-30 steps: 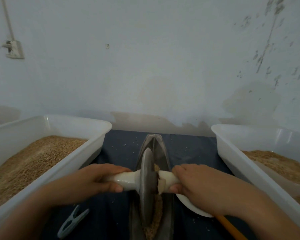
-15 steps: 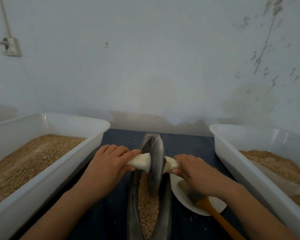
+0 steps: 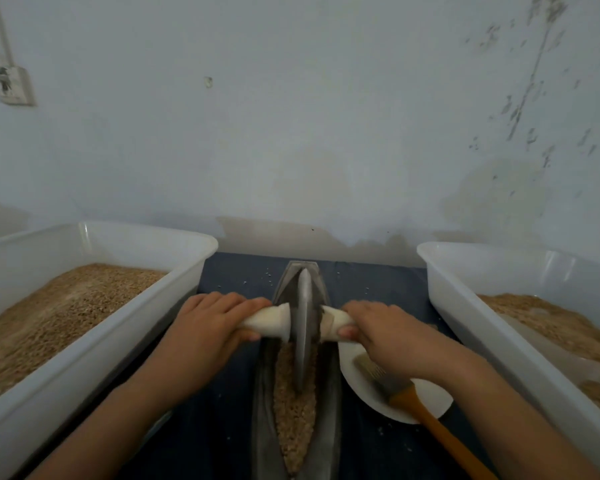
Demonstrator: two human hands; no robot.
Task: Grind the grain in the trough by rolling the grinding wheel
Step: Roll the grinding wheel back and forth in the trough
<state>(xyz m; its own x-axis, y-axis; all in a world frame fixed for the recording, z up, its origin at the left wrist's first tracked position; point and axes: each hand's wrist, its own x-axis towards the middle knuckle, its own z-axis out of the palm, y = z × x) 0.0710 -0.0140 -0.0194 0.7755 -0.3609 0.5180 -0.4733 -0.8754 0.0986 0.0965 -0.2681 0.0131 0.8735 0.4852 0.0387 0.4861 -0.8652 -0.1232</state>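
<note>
From my headset I see two bare forearms, uncovered to the frame's bottom edge, with no sleeve cuffs showing. My left hand (image 3: 205, 327) and right hand (image 3: 392, 336) wear no gloves, rings or watch.

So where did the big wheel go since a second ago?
The grinding wheel rolled away from the person, toward the far end of the trough, uncovering grain near them. The left hand and right hand kept gripping its handles. The tubs, plate and brush stayed put.
</note>
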